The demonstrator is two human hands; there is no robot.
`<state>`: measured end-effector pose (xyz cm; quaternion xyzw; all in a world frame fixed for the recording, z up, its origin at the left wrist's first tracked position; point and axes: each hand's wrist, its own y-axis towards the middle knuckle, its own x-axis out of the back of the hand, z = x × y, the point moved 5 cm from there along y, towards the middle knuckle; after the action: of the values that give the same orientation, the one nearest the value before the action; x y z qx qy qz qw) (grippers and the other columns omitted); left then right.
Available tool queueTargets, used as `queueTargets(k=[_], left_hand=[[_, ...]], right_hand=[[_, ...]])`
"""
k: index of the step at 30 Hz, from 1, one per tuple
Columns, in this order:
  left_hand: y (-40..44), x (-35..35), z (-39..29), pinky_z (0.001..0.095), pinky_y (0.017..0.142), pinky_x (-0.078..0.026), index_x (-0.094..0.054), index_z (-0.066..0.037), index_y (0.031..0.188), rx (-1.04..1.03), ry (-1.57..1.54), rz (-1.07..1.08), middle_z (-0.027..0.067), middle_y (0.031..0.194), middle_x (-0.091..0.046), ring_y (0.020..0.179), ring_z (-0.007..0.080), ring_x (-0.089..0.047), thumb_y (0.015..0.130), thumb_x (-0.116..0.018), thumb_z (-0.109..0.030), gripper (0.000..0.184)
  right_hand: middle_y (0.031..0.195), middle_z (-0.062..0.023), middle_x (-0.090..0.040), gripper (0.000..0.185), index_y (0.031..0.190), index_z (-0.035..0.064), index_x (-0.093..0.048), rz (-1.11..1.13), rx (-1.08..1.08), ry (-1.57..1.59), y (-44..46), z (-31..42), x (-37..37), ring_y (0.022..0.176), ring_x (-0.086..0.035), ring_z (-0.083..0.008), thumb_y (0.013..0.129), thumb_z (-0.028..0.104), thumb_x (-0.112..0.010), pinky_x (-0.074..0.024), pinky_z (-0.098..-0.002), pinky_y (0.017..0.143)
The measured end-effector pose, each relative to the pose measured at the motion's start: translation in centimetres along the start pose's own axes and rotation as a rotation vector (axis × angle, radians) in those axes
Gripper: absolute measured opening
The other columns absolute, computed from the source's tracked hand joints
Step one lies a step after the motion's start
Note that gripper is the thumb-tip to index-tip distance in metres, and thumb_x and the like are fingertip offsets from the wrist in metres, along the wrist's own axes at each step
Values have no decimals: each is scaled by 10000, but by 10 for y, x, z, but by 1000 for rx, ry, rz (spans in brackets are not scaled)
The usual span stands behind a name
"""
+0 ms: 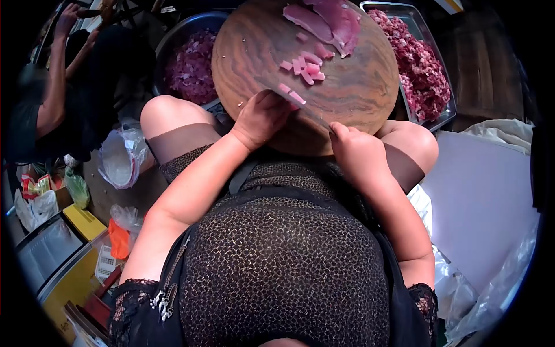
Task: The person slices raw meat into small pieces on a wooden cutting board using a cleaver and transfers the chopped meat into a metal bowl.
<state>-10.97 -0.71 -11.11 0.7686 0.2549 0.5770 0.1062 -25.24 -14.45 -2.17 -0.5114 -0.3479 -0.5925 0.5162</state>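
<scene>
The knife (pixel 312 114) lies over the near part of the round board (pixel 370 87), toward 6 o'clock. Its long axis runs slantwise: the tip end points to about 10 o'clock, the handle end back to 4. The right hand (pixel 359 149) has its grip closed around the handle, presumably so the blade can be worked from the near right edge. The left hand (pixel 263 118) is curled close against the near side of the blade, fingers bent, probably to steady meat and guide the cut; whether its grip is clasped on anything cannot be told. Pink strips (pixel 293 93) sit right along the blade's far side, roughly parallel to it.

Further out, toward the board's middle, small cut pieces (pixel 304 66) are loosely gathered, pointing various ways. Beyond them, at 1 o'clock, lie overlapping slices (pixel 318 26), the left one stretched from 10 to 4, likely set there to leave cutting room.

Off the board, a metal bowl (pixel 173 29) with chopped meat (pixel 193 66) stands at 9 to 10 o'clock, and a tray (pixel 432 47) of redder meat (pixel 413 63) at 2 to 3, both seemingly placed within reach. Another person's forearm (pixel 52 87) shows well apart, around 9.
</scene>
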Motion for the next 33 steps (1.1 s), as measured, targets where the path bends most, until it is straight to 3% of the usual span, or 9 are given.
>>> queueTargets(k=[2,4,7,11,14,17,23,28,33], left_hand=[[8,6,-2,416,1012,-474,-684,-109,1191,18,-104,-42,105,1231,-600,1139,327,-579,770,-701,-80,422],[10,8,-1,406,970,-504,-700,-123,1140,21,-99,-78,72,1127,-634,1103,296,-589,775,-695,-114,365],[11,12,-3,417,993,-479,-689,-92,1189,-46,-70,-51,122,1211,-611,1131,335,-581,771,-699,-74,419],[10,10,-2,406,964,-493,-702,-81,1147,-5,-109,-43,124,1169,-627,1107,318,-593,764,-707,-74,382],[8,8,0,396,917,-515,-712,-102,1059,10,-146,-70,90,1043,-645,1002,290,-615,763,-705,-116,296],[14,19,-1,385,870,-532,-706,-103,1058,-24,-147,-110,89,1023,-636,984,283,-613,762,-705,-116,296],[-5,8,2,382,866,-539,-693,-109,1109,6,-50,-115,68,1068,-625,1000,282,-611,738,-701,-88,372],[0,14,0,399,924,-527,-702,-105,1103,-34,-97,-103,82,1136,-626,1077,297,-599,740,-688,-75,365],[0,11,3,405,961,-489,-713,-101,1106,14,-118,-43,94,1122,-645,1081,313,-601,772,-701,-77,335]], right_hand=[[748,-154,-666,88,889,49,-572,27,-10,-2,-2,-2,1,699,-688,-338,898,125,-527,-551,-454,589],[736,-158,-662,74,884,37,-570,82,-6,10,-2,-1,-1,686,-688,-344,874,99,-530,-556,-447,589],[761,-175,-677,88,867,24,-588,182,-22,36,10,3,3,696,-690,-359,862,76,-517,-558,-461,612],[794,-193,-689,114,848,19,-612,158,15,71,51,15,-14,725,-692,-374,854,65,-508,-558,-469,641],[802,-178,-680,139,888,54,-618,41,19,146,80,12,-23,777,-669,-385,923,170,-550,-534,-500,682],[831,-179,-694,142,888,48,-635,-165,53,172,70,5,-5,765,-684,-368,885,156,-542,-543,-493,668],[797,-170,-683,160,947,56,-645,52,-26,111,8,4,8,756,-671,-378,931,199,-577,-541,-480,664],[794,-176,-695,114,871,46,-623,281,-53,18,12,12,5,745,-690,-375,875,107,-527,-558,-479,673],[808,-176,-692,133,910,49,-628,179,-15,60,61,16,-25,773,-682,-379,906,140,-532,-549,-483,683]])
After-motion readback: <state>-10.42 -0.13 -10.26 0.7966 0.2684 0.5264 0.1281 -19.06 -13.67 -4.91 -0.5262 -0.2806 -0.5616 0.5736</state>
